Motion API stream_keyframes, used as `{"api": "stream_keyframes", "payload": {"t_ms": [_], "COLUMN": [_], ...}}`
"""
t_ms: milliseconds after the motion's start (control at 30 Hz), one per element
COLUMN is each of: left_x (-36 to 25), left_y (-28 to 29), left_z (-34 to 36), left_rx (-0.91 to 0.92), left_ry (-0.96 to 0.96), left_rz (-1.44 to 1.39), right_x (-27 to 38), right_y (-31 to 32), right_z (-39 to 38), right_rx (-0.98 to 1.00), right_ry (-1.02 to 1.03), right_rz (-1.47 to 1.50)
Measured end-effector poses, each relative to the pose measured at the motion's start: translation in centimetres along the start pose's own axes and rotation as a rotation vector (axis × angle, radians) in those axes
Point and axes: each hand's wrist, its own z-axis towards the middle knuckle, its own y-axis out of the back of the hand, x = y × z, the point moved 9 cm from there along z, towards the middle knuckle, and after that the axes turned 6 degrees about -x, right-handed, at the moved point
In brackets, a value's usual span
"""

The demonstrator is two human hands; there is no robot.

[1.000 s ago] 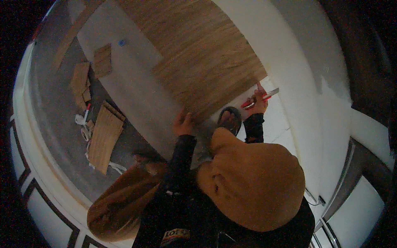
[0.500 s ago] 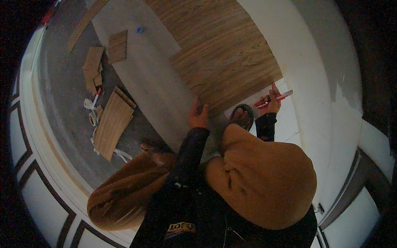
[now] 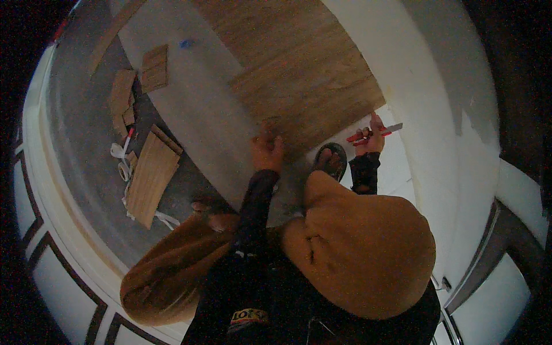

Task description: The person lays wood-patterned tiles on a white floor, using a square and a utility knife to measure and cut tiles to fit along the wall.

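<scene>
A broad wood-grain sheet of flooring [image 3: 305, 63] lies at upper middle over a pale grey underlay [image 3: 178, 92]. My left hand [image 3: 267, 150] is at its lower left corner, thumb and fingers curled on the edge. My right hand [image 3: 371, 138] grips a red knife-like tool [image 3: 359, 138] with a long pale blade, pointing right, and one raised finger touches the sheet's lower right corner. My sandaled foot [image 3: 329, 158] stands between my hands, just below the sheet's edge.
At left, cut wood-grain pieces [image 3: 149, 178], white tape-like strips [image 3: 119, 149] and a red-and-white pen-like item [image 3: 130, 138] lie on grey floor. A small blue object [image 3: 186, 43] sits on the underlay. A pale wall [image 3: 437, 75] runs along the right. Dark-trimmed white panels [image 3: 63, 276] border lower left.
The view has shifted. My hands are a little higher than a second ago, still at the sheet's lower corners; my right hand still holds the red tool.
</scene>
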Motion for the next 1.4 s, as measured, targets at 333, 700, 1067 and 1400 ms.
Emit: {"api": "stream_keyframes", "payload": {"t_ms": [333, 700, 1067, 1400], "left_x": [-0.7, -4.9, -5.1, -7.2], "left_y": [1.9, 3.3, 4.3, 2.6], "left_z": [2.1, 1.0, 0.7, 1.7], "left_rx": [0.044, 0.103, -0.185, -0.043], "left_ry": [-0.1, -0.048, -0.072, -0.034], "left_rz": [0.187, 0.539, -0.53, -0.269], "right_x": [0.4, 2.1, 3.4, 2.8], "right_y": [-1.1, -2.1, -0.8, -0.8], "right_z": [-1.0, -3.3, -1.2, -1.7], "right_rx": [0.109, 0.036, 0.056, 0.008], "right_ry": [-0.007, 0.027, 0.2, 0.24], "right_rz": [-0.012, -0.08, -0.172, -0.486]}}
